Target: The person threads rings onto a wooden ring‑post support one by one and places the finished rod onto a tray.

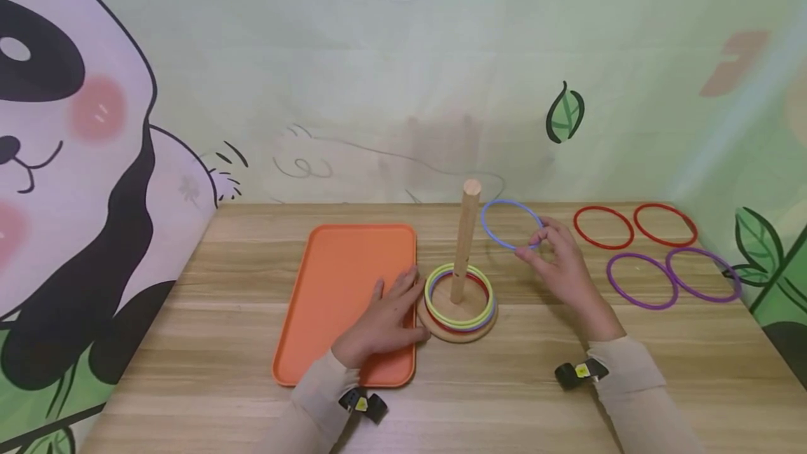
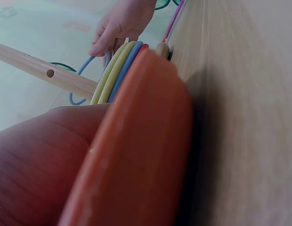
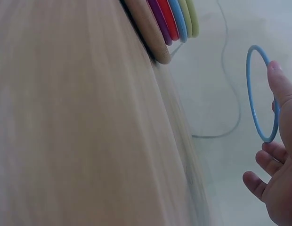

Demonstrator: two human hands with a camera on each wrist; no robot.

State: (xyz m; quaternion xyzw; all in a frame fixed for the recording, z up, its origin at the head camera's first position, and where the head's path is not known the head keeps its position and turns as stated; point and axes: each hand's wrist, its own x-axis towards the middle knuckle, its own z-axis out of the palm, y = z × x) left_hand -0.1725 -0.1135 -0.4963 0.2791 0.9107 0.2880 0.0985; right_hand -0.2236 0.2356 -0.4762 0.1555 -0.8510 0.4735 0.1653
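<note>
My right hand [image 1: 560, 268] pinches a thin blue ring [image 1: 498, 238] at its right side, between thumb and fingers. In the right wrist view the blue ring [image 3: 249, 89] is held up off the table. A wooden peg [image 1: 466, 237] stands upright on a round wooden base [image 1: 463, 335], with several stacked rings [image 1: 490, 310] around its foot: yellow-green on top, then blue, red and purple. My left hand [image 1: 386, 324] lies with fingers spread over the right edge of an orange tray [image 1: 340, 272], fingertips right by the base.
Two red rings [image 1: 603, 247] lie at the back right of the wooden table [image 1: 208, 342]. In front of them are two purple rings [image 1: 643, 307], side by side. Behind the table rises a backdrop [image 1: 353, 76] printed with a panda and leaves.
</note>
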